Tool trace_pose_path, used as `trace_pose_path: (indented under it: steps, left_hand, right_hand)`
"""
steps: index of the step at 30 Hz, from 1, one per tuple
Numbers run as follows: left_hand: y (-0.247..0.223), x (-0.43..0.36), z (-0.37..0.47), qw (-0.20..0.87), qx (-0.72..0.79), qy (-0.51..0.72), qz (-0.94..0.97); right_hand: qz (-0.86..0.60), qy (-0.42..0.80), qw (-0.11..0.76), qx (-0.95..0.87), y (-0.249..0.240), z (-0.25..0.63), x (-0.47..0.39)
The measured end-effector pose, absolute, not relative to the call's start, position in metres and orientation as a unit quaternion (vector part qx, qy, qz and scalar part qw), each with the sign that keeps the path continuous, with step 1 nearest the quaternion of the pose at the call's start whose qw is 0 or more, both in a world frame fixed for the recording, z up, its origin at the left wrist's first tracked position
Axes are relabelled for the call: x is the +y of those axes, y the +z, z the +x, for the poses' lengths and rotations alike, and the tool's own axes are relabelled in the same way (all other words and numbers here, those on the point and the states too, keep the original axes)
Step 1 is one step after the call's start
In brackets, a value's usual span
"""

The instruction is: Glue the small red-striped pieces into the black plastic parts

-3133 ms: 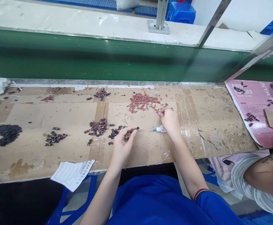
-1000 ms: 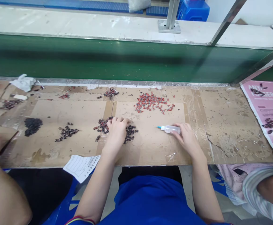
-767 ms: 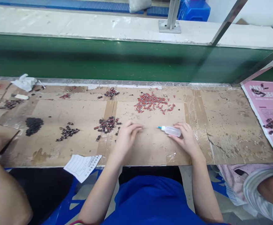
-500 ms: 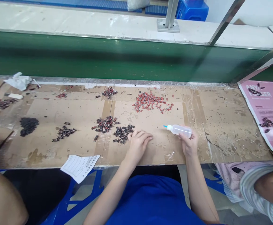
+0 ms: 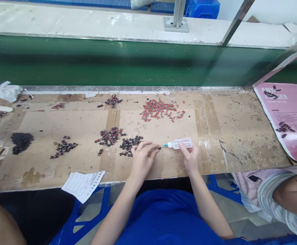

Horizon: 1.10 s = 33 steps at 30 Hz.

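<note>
Between thumb and fingertips, my left hand (image 5: 143,156) pinches a small black part (image 5: 159,148) just above the cardboard. My right hand (image 5: 190,157) is wrapped round a clear squeeze bottle (image 5: 182,143) lying nearly level, its blue needle tip (image 5: 165,145) pointing left, close to the black part. Whether the tip touches it I cannot tell. Beside my left hand lies a pile of small black parts (image 5: 128,144). Left of that is a heap of red-and-black pieces (image 5: 110,136). Farther back spreads a large pile of small red pieces (image 5: 157,109).
Cardboard (image 5: 87,126) covers the bench, with a green belt (image 5: 112,64) behind it. At the left are black discs (image 5: 22,142) and another small pile (image 5: 63,148). A paper slip (image 5: 83,185) overhangs the front edge. Co-workers' arms (image 5: 293,194) show at both sides.
The bottle in my right hand has moved left, bringing its tip up to my left fingertips. A small black part now shows in the left hand. The whole view has shifted slightly.
</note>
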<state>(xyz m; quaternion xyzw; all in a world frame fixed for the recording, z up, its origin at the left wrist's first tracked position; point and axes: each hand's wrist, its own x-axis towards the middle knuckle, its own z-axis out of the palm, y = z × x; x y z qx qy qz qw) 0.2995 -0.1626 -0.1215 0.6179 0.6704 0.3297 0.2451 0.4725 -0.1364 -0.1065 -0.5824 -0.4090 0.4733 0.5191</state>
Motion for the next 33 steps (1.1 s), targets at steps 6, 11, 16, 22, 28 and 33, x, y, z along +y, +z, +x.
trace_pose_path:
  steps: [6,11,16,22,28,33]
  left_hand:
    - [-0.1202,-0.1608,0.3008,0.259,0.68,0.345,0.593]
    - [-0.121,-0.1604,0.3011,0.258,0.682,0.344,0.592]
    - [-0.1223,-0.16,0.3006,0.253,0.682,0.357,0.586]
    - [-0.1189,-0.1593,0.3022,0.252,0.689,0.345,0.585]
    - [-0.119,-0.1595,0.3025,0.247,0.69,0.346,0.586]
    - [-0.1143,-0.1587,0.3037,0.245,0.693,0.334,0.59]
  right_hand:
    - [-0.601,0.45,0.484,-0.45,-0.1087,0.4714,-0.1432]
    - [-0.605,0.443,0.464,-0.471,-0.1131,0.4728,-0.1429]
    - [-0.606,0.444,0.455,-0.478,-0.1136,0.4717,-0.1435]
    - [-0.608,0.436,0.465,-0.473,-0.1093,0.4716,-0.1443]
    - [-0.601,0.444,0.474,-0.465,-0.1094,0.473,-0.144]
    - [-0.592,0.462,0.471,-0.463,-0.1114,0.4724,-0.1428]
